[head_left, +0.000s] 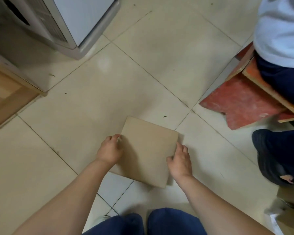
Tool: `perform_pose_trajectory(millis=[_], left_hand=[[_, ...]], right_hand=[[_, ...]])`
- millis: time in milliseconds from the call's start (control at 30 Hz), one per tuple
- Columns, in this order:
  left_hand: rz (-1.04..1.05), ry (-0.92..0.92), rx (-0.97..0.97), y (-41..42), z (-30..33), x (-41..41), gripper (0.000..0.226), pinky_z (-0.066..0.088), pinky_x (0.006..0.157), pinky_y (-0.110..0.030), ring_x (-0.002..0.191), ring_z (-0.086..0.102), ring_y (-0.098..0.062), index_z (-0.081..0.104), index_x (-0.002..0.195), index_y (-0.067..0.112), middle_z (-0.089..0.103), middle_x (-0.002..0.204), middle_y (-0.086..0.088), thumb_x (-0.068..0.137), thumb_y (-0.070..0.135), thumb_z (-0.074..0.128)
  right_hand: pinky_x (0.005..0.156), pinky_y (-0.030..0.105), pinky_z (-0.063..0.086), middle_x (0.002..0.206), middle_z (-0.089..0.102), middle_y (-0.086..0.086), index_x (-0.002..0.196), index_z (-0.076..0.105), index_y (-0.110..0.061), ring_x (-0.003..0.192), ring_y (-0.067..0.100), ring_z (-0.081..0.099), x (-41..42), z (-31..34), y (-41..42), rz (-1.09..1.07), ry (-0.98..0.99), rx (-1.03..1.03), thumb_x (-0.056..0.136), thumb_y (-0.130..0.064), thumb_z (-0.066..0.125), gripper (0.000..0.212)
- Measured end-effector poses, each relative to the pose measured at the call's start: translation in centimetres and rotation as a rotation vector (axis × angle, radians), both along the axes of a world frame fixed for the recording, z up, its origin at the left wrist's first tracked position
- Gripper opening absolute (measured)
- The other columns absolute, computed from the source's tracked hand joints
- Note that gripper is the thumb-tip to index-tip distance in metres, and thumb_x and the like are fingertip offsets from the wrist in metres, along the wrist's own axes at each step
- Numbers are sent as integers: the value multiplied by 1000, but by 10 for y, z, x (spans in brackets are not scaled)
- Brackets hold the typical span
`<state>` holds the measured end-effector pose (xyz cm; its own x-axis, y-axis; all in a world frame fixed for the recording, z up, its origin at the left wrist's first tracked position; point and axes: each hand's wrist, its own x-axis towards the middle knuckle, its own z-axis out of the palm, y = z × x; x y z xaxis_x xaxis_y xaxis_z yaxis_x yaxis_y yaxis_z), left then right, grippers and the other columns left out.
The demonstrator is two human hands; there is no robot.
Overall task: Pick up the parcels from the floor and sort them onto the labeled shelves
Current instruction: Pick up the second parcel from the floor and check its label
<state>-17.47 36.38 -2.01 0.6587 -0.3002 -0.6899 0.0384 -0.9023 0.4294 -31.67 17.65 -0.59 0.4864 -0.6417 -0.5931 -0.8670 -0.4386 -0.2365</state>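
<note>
Seen from above, two bare forearms reach down toward a pale tiled floor [159, 53]. The left hand [109, 150] curls against the left edge of a flat, square brown cardboard parcel [148, 150], its fingers bent at the parcel's upper-left corner. The right hand [181, 162] grips the opposite, right edge, thumb on top and fingers wrapped over the side. Both hands are closed on the parcel, one on each side. The parcel has a plain top with no label visible; whether it rests on the floor or is lifted just above it cannot be told. It sits over the meeting of several tiles, near the middle of the floor and a little toward the lower edge of the view.

Below the hands, the wearer's knees in dark blue trousers [168, 223] show at the bottom edge.

To the right, well apart from the parcel, stands a worn red wooden stool [241, 100] with a pale wooden rim. A second person sits on it, seen only as a light grey top [282, 31], dark trousers and a dark shoe [268, 155] planted on the floor.

At the upper left corner stands a white floor appliance [78, 19] with a vented grey side. Beside it, along the left edge, is a light wooden panel [5, 95]. Small dark specks dot the tiles.
</note>
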Motion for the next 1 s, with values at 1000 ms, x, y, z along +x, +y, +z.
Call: perform_pose_trajectory(millis=[1000], left_hand=[[691,272,-511,22,259,-22,44,43,79,-24,110,54,-15,44,125,36,54,123,9,89,12,52]], right_hand=[[88,44,53,127,46,2,142,29,-25,107,30,58,51,254,-20,-396,-304,381,74,-5,57,76]])
